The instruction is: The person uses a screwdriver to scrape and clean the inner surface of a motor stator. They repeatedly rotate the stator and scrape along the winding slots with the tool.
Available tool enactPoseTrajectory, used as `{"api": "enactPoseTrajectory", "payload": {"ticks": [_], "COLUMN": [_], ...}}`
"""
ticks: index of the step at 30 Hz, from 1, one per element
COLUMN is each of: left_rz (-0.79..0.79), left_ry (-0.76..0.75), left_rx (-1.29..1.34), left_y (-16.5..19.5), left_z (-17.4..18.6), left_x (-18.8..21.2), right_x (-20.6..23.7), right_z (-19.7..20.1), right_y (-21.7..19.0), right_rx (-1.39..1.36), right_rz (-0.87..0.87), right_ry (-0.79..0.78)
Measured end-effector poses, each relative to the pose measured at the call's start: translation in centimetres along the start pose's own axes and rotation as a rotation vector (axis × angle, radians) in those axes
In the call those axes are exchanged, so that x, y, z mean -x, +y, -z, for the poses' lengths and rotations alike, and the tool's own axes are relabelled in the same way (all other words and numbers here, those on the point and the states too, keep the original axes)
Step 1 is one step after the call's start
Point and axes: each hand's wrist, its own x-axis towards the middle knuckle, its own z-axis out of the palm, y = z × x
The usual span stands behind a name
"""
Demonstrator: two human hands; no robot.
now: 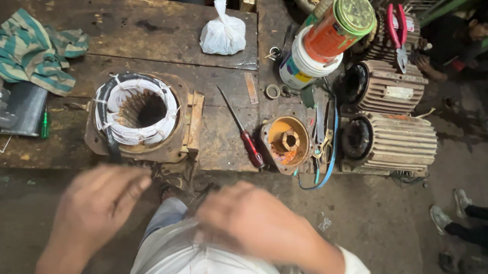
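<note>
A motor stator (141, 114) with white windings and a black sleeve stands on the wooden workbench (119, 28). My left hand (96, 203) is blurred, below the stator near the bench's front edge, fingers together and holding nothing I can see. My right hand (249, 218) is blurred too, over my lap, fingers curled; whether it holds anything is unclear. A red-handled screwdriver (244, 132) lies on the bench to the stator's right, beside an orange motor end cover (286, 143).
A striped cloth (30, 48) lies far left, a tied white bag (223, 34) at the back. Cans (321, 41), red pliers (397, 30), scissors (322, 140) and two ribbed motor housings (390, 116) crowd the right. Another person's feet (453, 211) stand at right.
</note>
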Motion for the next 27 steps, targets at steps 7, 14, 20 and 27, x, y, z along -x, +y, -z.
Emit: {"api": "enactPoseTrajectory", "payload": {"ticks": [7,14,20,27], "left_rz": [-0.281,-0.290,-0.291,-0.288], "left_ry": [0.295,0.237,0.269,0.338], "left_rx": [-0.246,-0.152,-0.120,-0.006], "left_y": [-0.8,-1.8,-2.8,-2.7], "left_z": [0.0,-1.2,-0.8,-0.8], "left_x": [-6.3,-7.6,-7.8,-7.8], "right_x": [0.2,2.3,-0.9,-0.9], "right_z": [3.2,4.6,8.5,12.2], "right_y": [-7.8,-5.5,-6.4,-1.7], "right_rx": [0.061,0.060,0.098,0.305], "right_rz": [0.119,0.162,0.149,-0.164], "right_ry": [-0.264,-0.262,-0.255,0.207]}}
